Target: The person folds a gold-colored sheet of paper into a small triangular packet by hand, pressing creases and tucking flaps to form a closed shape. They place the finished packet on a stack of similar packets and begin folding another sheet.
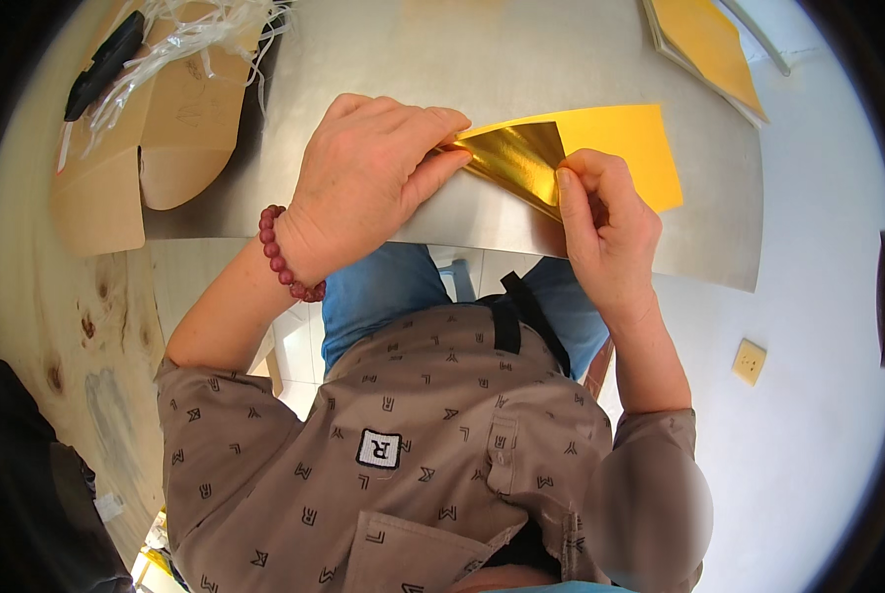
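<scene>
A sheet of gold foil paper (620,143) lies partly on the metal tabletop, matte yellow on one face and shiny gold on the other. Its near side is turned up into a glossy flap. My left hand (368,183), a dark red bead bracelet at its wrist, pinches the narrow left end between thumb and fingers. At the flap's right corner, my right hand (610,217) grips the foil between thumb and bent index finger, the other fingers curled in.
The grey metal tabletop (363,49) ends just in front of my lap. A stack of yellow sheets (709,49) lies at the far right. An open cardboard box (190,124) with clear plastic strips (195,44) and a black object (106,64) stands far left. The white wall has a socket (749,361).
</scene>
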Demonstrator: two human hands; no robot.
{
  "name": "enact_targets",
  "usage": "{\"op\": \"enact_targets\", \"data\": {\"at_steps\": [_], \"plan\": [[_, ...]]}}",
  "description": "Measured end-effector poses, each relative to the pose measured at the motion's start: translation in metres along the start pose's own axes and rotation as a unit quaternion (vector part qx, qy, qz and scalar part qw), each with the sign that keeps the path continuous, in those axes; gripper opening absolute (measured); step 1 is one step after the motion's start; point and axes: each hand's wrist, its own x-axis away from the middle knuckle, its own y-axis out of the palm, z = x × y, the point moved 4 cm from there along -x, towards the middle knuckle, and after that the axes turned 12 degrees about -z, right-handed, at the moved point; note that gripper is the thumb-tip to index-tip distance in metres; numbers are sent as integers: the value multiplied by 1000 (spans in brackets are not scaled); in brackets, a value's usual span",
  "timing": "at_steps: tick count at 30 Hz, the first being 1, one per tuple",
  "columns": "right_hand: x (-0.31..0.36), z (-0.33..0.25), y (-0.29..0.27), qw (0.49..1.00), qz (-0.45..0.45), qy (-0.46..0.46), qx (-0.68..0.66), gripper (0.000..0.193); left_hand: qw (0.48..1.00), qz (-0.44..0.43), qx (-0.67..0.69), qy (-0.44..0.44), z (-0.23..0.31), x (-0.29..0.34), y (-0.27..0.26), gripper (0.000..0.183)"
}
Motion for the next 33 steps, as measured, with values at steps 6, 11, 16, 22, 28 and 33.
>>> {"op": "enact_targets", "data": {"at_steps": [6,11,16,22,28,33], "plan": [[-3,4,-2,998,-27,47,-25,22,1000,-2,5,-10,-1,-3,1,21],[-8,5,-3,998,-45,11,-38,16,999,-28,7,-18,-2,-7,2,21],[-11,6,-3,998,-51,6,-23,16,998,-47,19,-22,3,-7,1,26],[-12,4,-3,998,-60,7,-4,17,997,-27,50,43,33,17,-3,40],[-12,6,-3,997,-63,32,-6,18,994,-100,44,25,36,35,6,55],[-12,9,-3,999,-48,21,-10,18,991,-125,46,3,34,37,8,60]]}}
